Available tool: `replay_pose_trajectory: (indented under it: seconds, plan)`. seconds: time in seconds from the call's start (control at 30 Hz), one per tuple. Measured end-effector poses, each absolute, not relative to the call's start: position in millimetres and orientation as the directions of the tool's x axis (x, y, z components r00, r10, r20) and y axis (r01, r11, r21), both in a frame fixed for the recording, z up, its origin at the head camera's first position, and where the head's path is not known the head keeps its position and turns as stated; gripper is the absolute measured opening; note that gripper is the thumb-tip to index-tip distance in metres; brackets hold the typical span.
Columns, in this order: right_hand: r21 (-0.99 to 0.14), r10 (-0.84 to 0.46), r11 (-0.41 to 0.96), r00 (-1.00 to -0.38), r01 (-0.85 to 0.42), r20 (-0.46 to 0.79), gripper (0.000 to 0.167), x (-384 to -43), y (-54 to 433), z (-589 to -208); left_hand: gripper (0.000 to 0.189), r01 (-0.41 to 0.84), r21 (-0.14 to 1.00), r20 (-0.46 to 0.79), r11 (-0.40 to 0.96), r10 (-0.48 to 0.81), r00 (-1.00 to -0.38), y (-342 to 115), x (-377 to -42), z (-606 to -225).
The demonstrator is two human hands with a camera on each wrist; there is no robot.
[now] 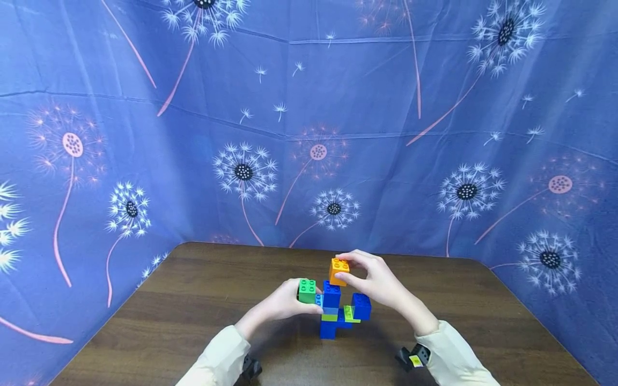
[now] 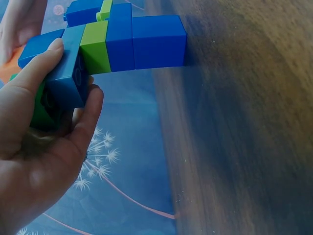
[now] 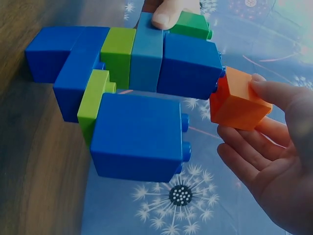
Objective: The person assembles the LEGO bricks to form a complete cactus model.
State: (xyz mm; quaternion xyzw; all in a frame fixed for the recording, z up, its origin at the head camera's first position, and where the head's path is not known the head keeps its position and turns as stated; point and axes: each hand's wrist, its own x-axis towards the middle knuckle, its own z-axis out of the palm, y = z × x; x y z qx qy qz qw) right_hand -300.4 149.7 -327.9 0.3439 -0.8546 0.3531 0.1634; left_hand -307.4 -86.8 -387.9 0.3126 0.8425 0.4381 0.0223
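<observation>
A structure of toy building bricks stands on the table, with a dark blue brick at its top. Below that come a lighter blue brick, a lime green brick and more blue. A side arm carries another blue brick on a lime piece. My left hand grips the lighter blue brick, beside the green brick on its left end. Between thumb and fingers, my right hand pinches an orange brick at the top blue brick's studs; whether it is fully seated I cannot tell.
The brown wooden table spreads around the structure. Behind it hangs a blue cloth with dandelion prints. A dark strap-on device sits at the right wrist, and another at the left.
</observation>
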Motion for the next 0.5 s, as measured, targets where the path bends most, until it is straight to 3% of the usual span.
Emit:
replay_pose_trajectory:
  seconds: [0.5]
  plan:
    - [-0.473, -0.521, 0.474, -0.67, -0.743, 0.529, 0.035, -292.2, 142.3, -327.1, 0.033, 0.505, 0.762, 0.241, 0.405, 0.547, -0.802, -87.0, -307.8, -388.8]
